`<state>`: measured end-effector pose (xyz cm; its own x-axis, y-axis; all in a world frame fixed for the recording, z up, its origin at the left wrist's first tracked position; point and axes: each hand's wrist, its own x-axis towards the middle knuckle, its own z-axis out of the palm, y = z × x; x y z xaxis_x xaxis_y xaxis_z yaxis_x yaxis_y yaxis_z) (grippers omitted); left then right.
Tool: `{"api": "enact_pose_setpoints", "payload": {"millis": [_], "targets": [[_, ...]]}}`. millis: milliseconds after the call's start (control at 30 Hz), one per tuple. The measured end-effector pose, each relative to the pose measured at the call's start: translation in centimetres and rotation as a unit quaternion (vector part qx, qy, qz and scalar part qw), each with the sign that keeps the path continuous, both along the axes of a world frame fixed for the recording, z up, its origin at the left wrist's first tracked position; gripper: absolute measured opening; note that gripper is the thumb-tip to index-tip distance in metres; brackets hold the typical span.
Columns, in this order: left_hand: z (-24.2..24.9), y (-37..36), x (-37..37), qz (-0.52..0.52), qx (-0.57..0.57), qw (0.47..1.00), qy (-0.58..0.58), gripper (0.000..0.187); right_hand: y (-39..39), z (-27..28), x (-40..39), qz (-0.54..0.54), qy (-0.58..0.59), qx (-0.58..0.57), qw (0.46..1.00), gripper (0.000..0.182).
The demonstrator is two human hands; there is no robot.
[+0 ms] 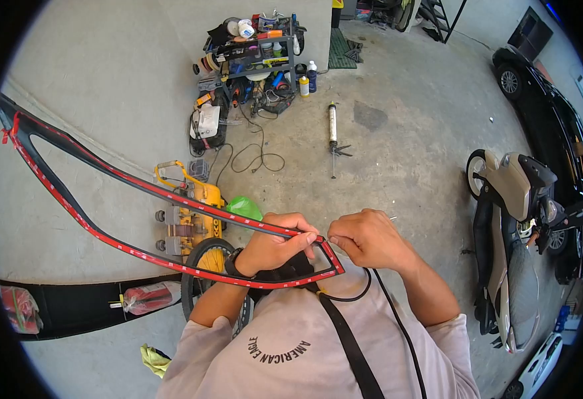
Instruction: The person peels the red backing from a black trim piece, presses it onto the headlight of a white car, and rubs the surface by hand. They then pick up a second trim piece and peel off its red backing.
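Note:
A long black window-trim frame (90, 225), with red-backed adhesive tape (138, 255) along its edges, stretches from the upper left to the middle of the head view. My left hand (275, 247), wearing a dark wristwatch, is closed around the upper strip near the narrow right end. Just right of that end, my right hand (368, 238) is closed, with thumb and fingers pressed together by the frame's corner. Whatever lies between those fingertips is too small to make out. A small red tape tail (5, 136) sticks out at the far left end.
A caulking gun (333, 133) lies on the concrete floor ahead. A cluttered tool cart (255, 56), a loose cable (261, 156) and a yellow air compressor (201, 206) stand left of it. To the right are a scooter (511, 246) and a black car (544, 106).

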<state>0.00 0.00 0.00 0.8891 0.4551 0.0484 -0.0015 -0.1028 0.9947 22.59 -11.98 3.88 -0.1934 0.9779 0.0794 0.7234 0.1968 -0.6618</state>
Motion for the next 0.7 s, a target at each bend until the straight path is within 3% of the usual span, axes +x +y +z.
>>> {"api": "enact_pose_setpoints", "payload": {"millis": [400, 700], "targets": [[-0.3, -0.4, 0.1, -0.001, -0.001, 1.0, -0.001, 0.009, -0.2, -0.8, 0.1, 0.007, -0.015, -0.002, 1.0, 0.007], [-0.2, -0.3, 0.3, -0.018, -0.01, 1.0, -0.001, 0.01, 0.0, -1.2, 0.7, 0.051, 0.035, 0.013, 0.998, 0.009]]}}
